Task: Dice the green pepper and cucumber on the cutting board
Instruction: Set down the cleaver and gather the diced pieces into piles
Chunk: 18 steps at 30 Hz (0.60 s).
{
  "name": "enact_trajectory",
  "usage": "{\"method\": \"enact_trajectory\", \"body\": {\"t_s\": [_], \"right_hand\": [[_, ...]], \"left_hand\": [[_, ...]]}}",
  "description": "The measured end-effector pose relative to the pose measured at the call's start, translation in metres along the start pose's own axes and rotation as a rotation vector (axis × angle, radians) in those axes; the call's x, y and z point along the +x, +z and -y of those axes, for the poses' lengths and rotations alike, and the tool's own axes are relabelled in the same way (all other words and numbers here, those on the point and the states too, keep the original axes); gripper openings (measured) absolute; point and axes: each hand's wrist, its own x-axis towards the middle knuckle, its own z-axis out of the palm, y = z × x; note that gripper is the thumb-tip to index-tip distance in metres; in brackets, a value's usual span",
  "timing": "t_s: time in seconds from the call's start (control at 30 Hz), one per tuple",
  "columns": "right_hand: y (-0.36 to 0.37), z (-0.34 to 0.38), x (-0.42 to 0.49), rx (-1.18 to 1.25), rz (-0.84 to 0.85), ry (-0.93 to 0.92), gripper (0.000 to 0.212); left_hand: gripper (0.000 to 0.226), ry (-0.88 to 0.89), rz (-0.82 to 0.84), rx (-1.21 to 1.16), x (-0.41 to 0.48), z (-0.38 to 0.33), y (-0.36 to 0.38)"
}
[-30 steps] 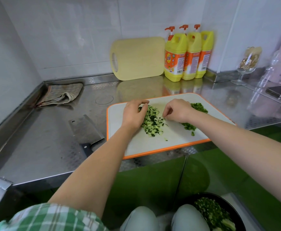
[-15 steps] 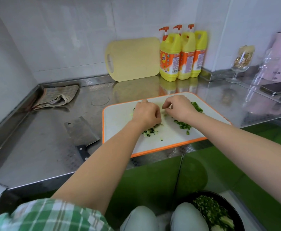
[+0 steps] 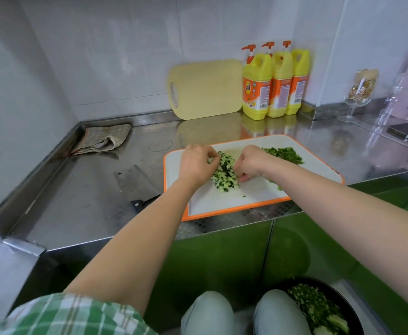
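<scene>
A white cutting board with an orange rim (image 3: 246, 201) lies on the steel counter. A heap of diced cucumber (image 3: 224, 176) sits in its middle. A darker heap of diced green pepper (image 3: 285, 154) lies at its far right. My left hand (image 3: 195, 165) is cupped against the left side of the cucumber heap, fingertips on its far end. My right hand (image 3: 251, 163) presses bent fingers against the heap's right side, fingertips on the board. Neither hand holds a tool.
A cleaver (image 3: 135, 182) lies flat on the counter left of the board. A folded cloth (image 3: 103, 140) sits in the back left corner. A yellow board (image 3: 205, 89) and three detergent bottles (image 3: 274, 83) stand at the wall. A black bowl of chopped greens (image 3: 319, 308) is below by my knees.
Half a second ago both hands were bunched together over the cucumber heap. They have parted to its two sides, and the heap shows between them.
</scene>
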Motion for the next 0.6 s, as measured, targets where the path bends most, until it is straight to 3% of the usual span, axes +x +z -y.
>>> {"method": "enact_trajectory", "body": {"t_s": [0.2, 0.3, 0.43, 0.5, 0.6], "right_hand": [[-0.012, -0.006, -0.003, -0.01, -0.1, 0.024, 0.033], [-0.005, -0.005, -0.014, 0.068, 0.01, 0.02, 0.03], [0.004, 0.002, -0.02, 0.109, -0.062, -0.107, 0.032], [-0.007, 0.005, -0.023, 0.059, -0.057, -0.102, 0.018], [-0.024, 0.005, -0.039, -0.013, 0.236, 0.009, 0.007]], "left_hand": [[0.023, -0.121, 0.012, -0.039, -0.011, 0.007, 0.001], [0.03, -0.216, 0.076, -0.019, -0.014, 0.007, 0.002], [0.037, -0.252, 0.111, -0.001, -0.021, 0.005, 0.005], [0.038, -0.254, 0.114, 0.008, -0.023, 0.005, 0.006], [0.038, -0.255, 0.121, 0.012, -0.023, 0.004, 0.006]]}}
